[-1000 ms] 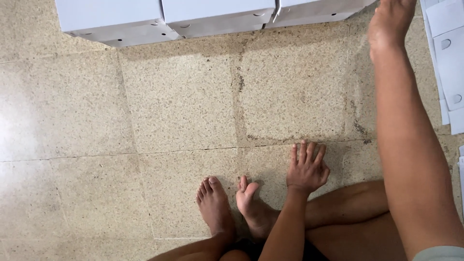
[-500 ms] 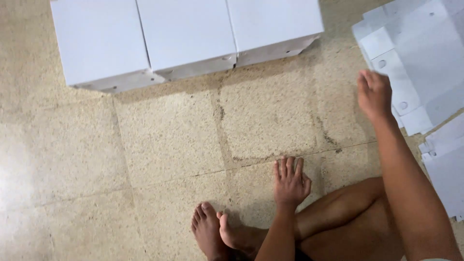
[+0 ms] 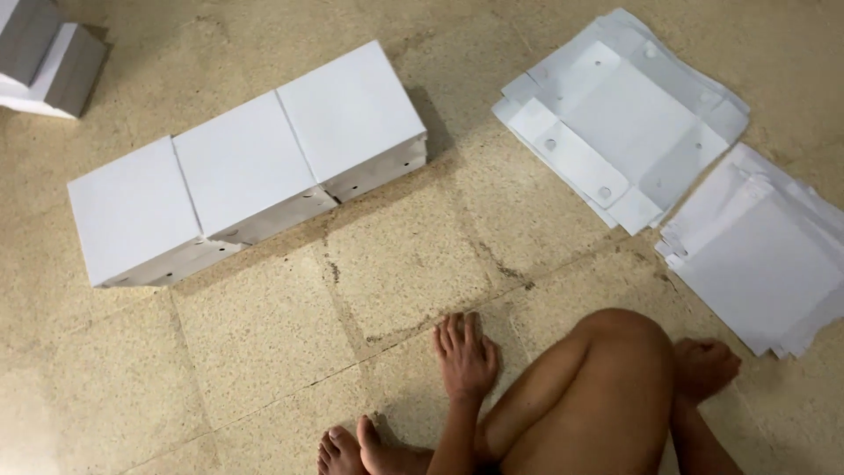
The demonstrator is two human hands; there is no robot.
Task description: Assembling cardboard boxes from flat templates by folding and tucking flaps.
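My left hand [image 3: 466, 356] lies flat on the stone floor [image 3: 264, 352] with its fingers spread, holding nothing. My right hand [image 3: 705, 368] rests on the floor beside my bent knee [image 3: 615, 361], fingers curled in with nothing visible in them. It sits just below the near corner of a stack of flat white sheets [image 3: 765, 259]. A second pile of flat white box blanks with punched holes [image 3: 624, 114] lies further back on the right. Three folded white boxes [image 3: 246, 167] stand in a row at the left, well beyond my left hand.
More white boxes [image 3: 44, 48] are stacked at the far top-left corner. My bare feet [image 3: 352, 449] are tucked at the bottom edge, just left of my left forearm. Cracked tile joints cross the floor between the boxes and my hands.
My right hand has pulled back from the flat blanks at the right and come down to the floor beside my knee. The left hand stayed flat. The view has tilted up.
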